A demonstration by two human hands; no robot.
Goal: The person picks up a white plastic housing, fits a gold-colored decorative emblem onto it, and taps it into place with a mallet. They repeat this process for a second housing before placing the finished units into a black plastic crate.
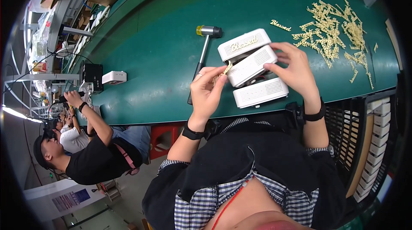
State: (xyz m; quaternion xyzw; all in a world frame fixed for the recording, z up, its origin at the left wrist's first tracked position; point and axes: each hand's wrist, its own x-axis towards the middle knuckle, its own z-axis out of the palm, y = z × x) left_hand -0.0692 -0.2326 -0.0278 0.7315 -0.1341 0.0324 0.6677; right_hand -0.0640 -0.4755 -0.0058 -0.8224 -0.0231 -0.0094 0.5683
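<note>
Near the table's (150, 58) front edge, the right hand (294, 69) clasps the middle white box (251, 64) while the left hand (208, 94) pinches a gold script piece (226, 69) against it.

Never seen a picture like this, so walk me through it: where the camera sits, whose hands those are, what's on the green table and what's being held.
There is no machine here. One wide fisheye camera worn on a person's head looks down, so straight edges bend. The left hand pinches a small gold cut-out piece. The right hand steadies the middle white box of three. The top white box already carries a gold piece; the bottom white box is plain. On the green table lie a hammer and a pile of gold pieces. A black crate of white boxes stands at the right. Other people work at the left.
</note>
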